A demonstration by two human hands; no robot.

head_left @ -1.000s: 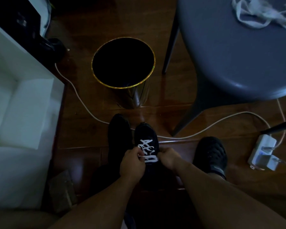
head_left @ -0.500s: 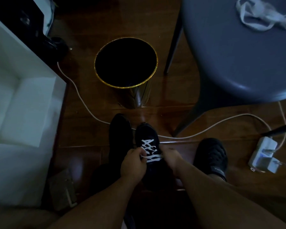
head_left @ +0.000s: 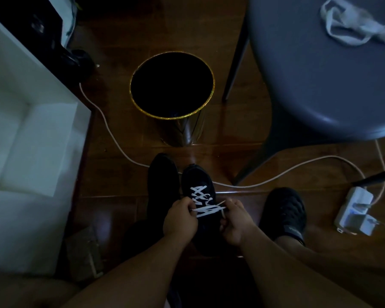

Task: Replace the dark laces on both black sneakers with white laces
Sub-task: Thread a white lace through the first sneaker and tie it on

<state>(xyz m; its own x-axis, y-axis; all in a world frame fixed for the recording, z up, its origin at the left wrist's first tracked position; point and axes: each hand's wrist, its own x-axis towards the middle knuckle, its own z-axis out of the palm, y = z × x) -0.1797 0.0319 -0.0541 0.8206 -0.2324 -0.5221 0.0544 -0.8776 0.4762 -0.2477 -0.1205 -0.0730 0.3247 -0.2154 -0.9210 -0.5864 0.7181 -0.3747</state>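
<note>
Two black sneakers stand side by side on the wooden floor. The right one [head_left: 198, 181] carries a white lace [head_left: 203, 197] crossed up its front. The left one [head_left: 162, 181] is all dark; its lacing cannot be made out. My left hand [head_left: 180, 218] pinches one white lace end at the shoe's left side. My right hand [head_left: 236, 221] pinches the other end at its right side. More white lace [head_left: 353, 27] lies bunched on the grey stool seat at the upper right.
A dark bin with a gold rim [head_left: 172, 85] stands just beyond the shoes. The grey stool [head_left: 309, 74] fills the upper right. White shelving [head_left: 31, 130] lines the left. A white cable [head_left: 276, 174] crosses the floor to a power adapter [head_left: 356, 212]. My foot wears a black slipper [head_left: 283, 210].
Both hands have shifted slightly at the top of the laced sneaker and drawn apart, with the white lace ends now pulled out to either side.
</note>
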